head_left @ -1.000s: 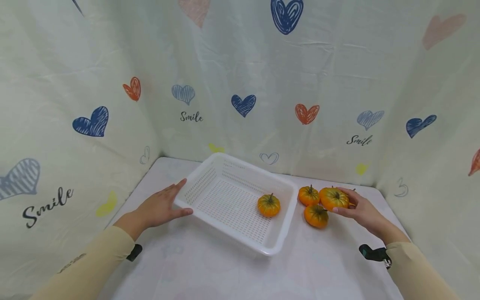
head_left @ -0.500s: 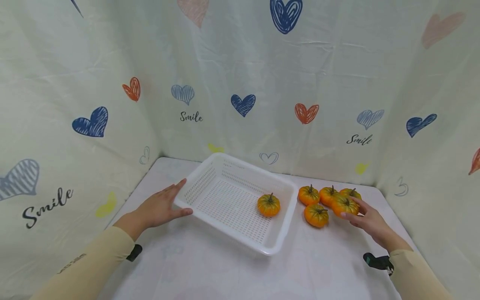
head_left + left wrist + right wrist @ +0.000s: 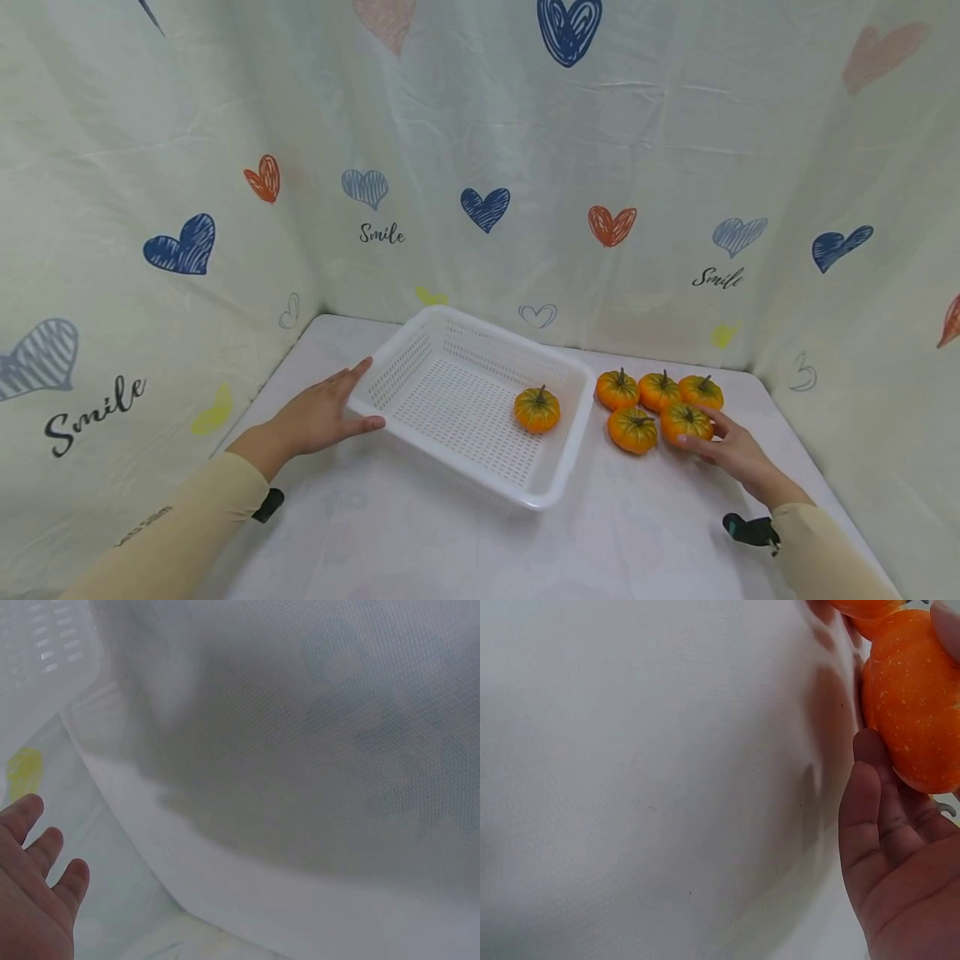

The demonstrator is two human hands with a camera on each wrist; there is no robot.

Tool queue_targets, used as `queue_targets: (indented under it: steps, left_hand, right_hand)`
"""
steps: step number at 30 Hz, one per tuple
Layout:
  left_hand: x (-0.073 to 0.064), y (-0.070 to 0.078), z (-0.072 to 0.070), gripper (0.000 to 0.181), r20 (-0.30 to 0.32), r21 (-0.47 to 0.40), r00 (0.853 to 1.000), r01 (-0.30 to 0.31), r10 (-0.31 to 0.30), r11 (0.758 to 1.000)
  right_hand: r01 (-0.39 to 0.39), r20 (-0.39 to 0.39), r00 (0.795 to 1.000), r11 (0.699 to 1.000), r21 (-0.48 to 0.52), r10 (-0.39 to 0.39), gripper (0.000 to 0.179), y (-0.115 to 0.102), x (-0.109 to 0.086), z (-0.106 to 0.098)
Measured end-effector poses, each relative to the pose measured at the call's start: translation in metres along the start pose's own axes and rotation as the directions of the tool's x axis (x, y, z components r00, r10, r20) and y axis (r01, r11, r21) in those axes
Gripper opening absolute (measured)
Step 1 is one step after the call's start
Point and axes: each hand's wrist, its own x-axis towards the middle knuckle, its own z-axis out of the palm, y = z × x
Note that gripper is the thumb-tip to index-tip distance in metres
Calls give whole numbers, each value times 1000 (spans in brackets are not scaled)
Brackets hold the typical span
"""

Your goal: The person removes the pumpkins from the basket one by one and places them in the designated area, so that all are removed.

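My right hand [image 3: 731,454] holds a small orange pumpkin [image 3: 686,422] between thumb and fingers, at the front right of a cluster of similar pumpkins. In the right wrist view, this pumpkin [image 3: 919,705] shows its smooth, speckled side, with fingertips against its lower part. A white perforated plastic basket [image 3: 480,483] stands at an angle left of the cluster, with one pumpkin [image 3: 537,410] inside near its right end. At the basket's left corner, my left hand [image 3: 315,417] touches the rim with thumb and fingers spread. Its fingers [image 3: 67,885] look straight and loose in the left wrist view.
Other pumpkins, such as the front left one [image 3: 632,430] and the back right one [image 3: 701,390], sit close together by the basket's right end. A white cloth covers the table [image 3: 600,550]. Behind it hangs a curtain [image 3: 420,125] printed with hearts.
My right hand has carried the pumpkin from above the back of the cluster rightward and toward me, down to the front right. Pumpkins behind it have come into view. Left hand and basket stay put.
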Motion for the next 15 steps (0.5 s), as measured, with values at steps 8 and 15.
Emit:
queue_targets:
  steps: [8,15]
  left_hand:
    - [0,-1,-1,112,-10,-5,1000,-23,23,1000]
    - [0,0,-1,116,2,-5,1000,-7,7,1000]
  right_hand:
    - [-21,6,1000,998,-57,22,109,1,4,6]
    - [-36,-8,999,996,-84,35,115,4,5,9]
